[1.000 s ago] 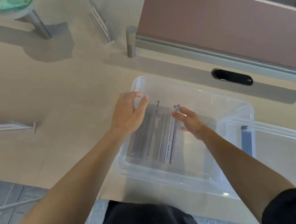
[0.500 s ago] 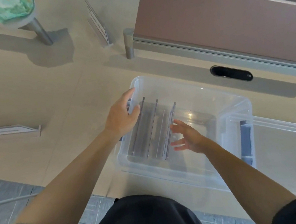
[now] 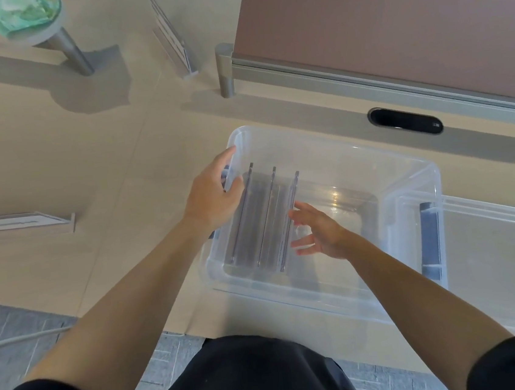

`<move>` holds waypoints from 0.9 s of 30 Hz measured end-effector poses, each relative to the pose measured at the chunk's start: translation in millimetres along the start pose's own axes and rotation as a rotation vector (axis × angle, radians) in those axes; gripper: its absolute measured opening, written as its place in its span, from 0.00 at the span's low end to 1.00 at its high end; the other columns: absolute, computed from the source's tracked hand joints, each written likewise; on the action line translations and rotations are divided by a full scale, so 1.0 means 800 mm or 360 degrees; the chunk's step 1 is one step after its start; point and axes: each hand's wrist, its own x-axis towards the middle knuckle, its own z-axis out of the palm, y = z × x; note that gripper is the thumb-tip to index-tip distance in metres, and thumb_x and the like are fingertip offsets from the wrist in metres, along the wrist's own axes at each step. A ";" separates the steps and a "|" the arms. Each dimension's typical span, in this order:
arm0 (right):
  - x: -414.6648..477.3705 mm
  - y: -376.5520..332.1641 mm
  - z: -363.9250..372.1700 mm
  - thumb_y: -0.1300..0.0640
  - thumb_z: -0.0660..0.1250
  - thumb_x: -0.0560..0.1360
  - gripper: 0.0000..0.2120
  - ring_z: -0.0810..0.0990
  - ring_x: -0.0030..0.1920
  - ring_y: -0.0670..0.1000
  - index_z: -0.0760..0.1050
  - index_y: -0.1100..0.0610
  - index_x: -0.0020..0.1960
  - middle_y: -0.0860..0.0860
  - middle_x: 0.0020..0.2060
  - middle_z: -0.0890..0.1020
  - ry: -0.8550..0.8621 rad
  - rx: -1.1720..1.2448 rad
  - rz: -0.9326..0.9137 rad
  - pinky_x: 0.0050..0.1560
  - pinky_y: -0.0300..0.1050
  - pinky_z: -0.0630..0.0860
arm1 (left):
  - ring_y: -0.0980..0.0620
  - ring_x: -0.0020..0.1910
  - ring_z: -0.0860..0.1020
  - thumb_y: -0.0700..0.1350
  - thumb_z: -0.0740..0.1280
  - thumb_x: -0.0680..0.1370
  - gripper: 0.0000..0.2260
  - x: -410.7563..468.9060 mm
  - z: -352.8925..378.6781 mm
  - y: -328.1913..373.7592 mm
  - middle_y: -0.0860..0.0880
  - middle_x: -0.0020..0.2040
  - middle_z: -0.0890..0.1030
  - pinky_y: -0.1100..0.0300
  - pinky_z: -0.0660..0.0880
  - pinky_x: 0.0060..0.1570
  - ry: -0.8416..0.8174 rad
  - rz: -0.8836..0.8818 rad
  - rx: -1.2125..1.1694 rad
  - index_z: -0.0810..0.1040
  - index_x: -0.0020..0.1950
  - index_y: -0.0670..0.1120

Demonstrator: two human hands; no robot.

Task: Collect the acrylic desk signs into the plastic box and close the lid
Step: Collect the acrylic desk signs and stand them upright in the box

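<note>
A clear plastic box (image 3: pixel 399 161) sits on the beige desk with three acrylic desk signs (image 3: pixel 265 222) standing on edge in its left half. My left hand (image 3: pixel 212 196) grips the box's left rim. Inside the box, just right of the signs, my right hand (image 3: pixel 320 232) hovers with fingers spread and holds nothing. The clear lid (image 3: pixel 495 262) lies flat to the right of the box. One more acrylic sign (image 3: pixel 22 223) rests on the desk at the far left. Another acrylic sign (image 3: pixel 173 43) stands near the back.
A mauve partition panel (image 3: pixel 390 22) on a metal rail runs along the back right, with a dark cable slot (image 3: pixel 405 120) in front of it. A round stand (image 3: pixel 72 52) holding a green cloth stands at the back left. The desk edge and grey floor are near me.
My right hand has let go of the rightmost sign in the box and drawn back toward me, fingers open. My left hand has shifted onto the box's left rim.
</note>
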 end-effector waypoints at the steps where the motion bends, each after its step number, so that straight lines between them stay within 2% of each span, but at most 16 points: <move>1: 0.000 0.000 0.000 0.43 0.69 0.75 0.34 0.77 0.61 0.68 0.58 0.42 0.76 0.57 0.75 0.64 0.0000 -0.0008 -0.0001 0.59 0.61 0.77 | 0.56 0.60 0.76 0.47 0.63 0.79 0.24 0.000 0.000 0.000 0.54 0.68 0.74 0.66 0.67 0.55 0.0000 0.0002 0.0003 0.65 0.75 0.56; 9: 0.000 0.001 0.002 0.44 0.67 0.76 0.32 0.76 0.62 0.69 0.58 0.43 0.77 0.57 0.75 0.63 0.0019 0.0000 0.0006 0.60 0.62 0.76 | 0.54 0.60 0.77 0.46 0.63 0.79 0.24 0.000 0.001 0.000 0.51 0.67 0.75 0.63 0.71 0.58 0.0017 0.0029 0.0012 0.65 0.74 0.56; 18: -0.001 0.001 0.003 0.44 0.67 0.77 0.31 0.74 0.64 0.69 0.59 0.44 0.76 0.56 0.75 0.63 0.0047 -0.0029 -0.0015 0.60 0.60 0.77 | 0.55 0.61 0.76 0.46 0.63 0.79 0.23 0.000 0.002 0.000 0.52 0.68 0.74 0.64 0.70 0.58 0.0004 0.0022 -0.0003 0.65 0.75 0.56; 23: 0.000 -0.003 0.005 0.45 0.70 0.74 0.29 0.77 0.60 0.68 0.64 0.43 0.72 0.58 0.70 0.68 0.0077 -0.0045 -0.0041 0.59 0.58 0.78 | 0.54 0.61 0.76 0.46 0.63 0.79 0.24 0.000 0.002 -0.001 0.53 0.69 0.73 0.64 0.69 0.57 0.0014 0.0017 0.0027 0.64 0.75 0.56; 27: 0.001 -0.006 0.002 0.47 0.68 0.77 0.29 0.76 0.60 0.69 0.62 0.44 0.75 0.58 0.67 0.68 0.0049 -0.0066 -0.0028 0.61 0.59 0.77 | 0.52 0.61 0.76 0.47 0.63 0.79 0.24 0.001 0.005 0.000 0.52 0.68 0.74 0.60 0.71 0.60 0.0022 0.0012 0.0061 0.64 0.75 0.56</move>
